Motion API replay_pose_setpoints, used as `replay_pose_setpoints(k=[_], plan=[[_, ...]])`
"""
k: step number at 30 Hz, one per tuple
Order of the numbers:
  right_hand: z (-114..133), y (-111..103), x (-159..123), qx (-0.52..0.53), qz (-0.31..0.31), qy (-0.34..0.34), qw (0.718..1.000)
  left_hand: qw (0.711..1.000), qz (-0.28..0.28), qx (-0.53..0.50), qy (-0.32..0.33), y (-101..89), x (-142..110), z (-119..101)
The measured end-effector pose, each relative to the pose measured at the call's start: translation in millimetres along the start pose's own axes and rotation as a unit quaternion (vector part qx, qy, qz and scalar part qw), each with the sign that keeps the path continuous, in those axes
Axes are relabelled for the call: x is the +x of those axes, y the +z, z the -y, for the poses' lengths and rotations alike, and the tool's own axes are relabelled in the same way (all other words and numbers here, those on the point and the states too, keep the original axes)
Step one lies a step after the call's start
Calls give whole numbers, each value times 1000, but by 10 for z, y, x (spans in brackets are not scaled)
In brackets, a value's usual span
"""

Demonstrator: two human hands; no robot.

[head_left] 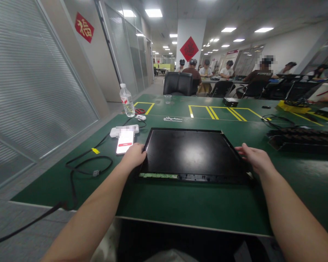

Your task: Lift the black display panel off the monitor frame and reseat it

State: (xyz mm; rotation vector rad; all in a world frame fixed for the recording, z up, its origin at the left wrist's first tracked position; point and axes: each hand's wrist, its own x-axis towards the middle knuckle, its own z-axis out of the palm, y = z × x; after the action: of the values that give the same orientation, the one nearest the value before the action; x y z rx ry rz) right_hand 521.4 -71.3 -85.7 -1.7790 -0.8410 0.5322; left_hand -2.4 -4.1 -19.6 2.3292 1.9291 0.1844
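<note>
A flat black display panel (pixel 186 151) lies in front of me, its glossy face up and showing a light reflection. A strip of green circuit board (pixel 158 175) runs along the left part of its near edge. My left hand (pixel 135 154) is closed on the panel's left edge, with its fingertips hidden. At the opposite edge, my right hand (pixel 255 158) has its fingers bent against the frame; part of that grip is hidden. Close to my left hand is a lit phone (pixel 125 141), leaning on a white power strip or stand (pixel 116 131).
Black cables (pixel 73 167) trail across the left of the green table (pixel 196 205). Beyond the panel are a water bottle (pixel 127 102), red-handled scissors (pixel 140 111), calipers (pixel 172 119) and a clear cup (pixel 168 99). Long black parts (pixel 303 138) lie right. Several people sit farther back.
</note>
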Motion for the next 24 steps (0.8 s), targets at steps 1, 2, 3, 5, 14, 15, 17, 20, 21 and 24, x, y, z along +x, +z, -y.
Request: replay_pose_setpoints(k=[1,2,3,5,14,15,17,20,21,24], plan=[[10,3,-3,5,-3,8,1000,1000,-3,-1,1,2,1,2],[22,6,-7,10,-6,14,1000,1000,-5,-2,2,4,3,4],[34,6,-10,14,-9,17,1000,1000,-6,-3,4,6,4,5],[57,-1,-12,13,-10,15,1000,1000,-4,-2,5,7,4,6],[78,-21,-25,7,-14,-2,1000,1000,2,5,4,-22,-15,-15],[80,-10,-34,5,-17,1,1000,1000,3,4,5,-24,-16,-16],[90,11,-51,2,-18,10,1000,1000,6,2,6,-25,-15,-14],[110,25,-74,9,-28,0,1000,1000,9,-5,7,-16,-7,-1],[116,22,-79,9,-35,-6,999,1000,7,-10,6,-9,-3,7],[120,1,-83,-6,-40,-12,999,1000,-8,-26,4,15,11,37]])
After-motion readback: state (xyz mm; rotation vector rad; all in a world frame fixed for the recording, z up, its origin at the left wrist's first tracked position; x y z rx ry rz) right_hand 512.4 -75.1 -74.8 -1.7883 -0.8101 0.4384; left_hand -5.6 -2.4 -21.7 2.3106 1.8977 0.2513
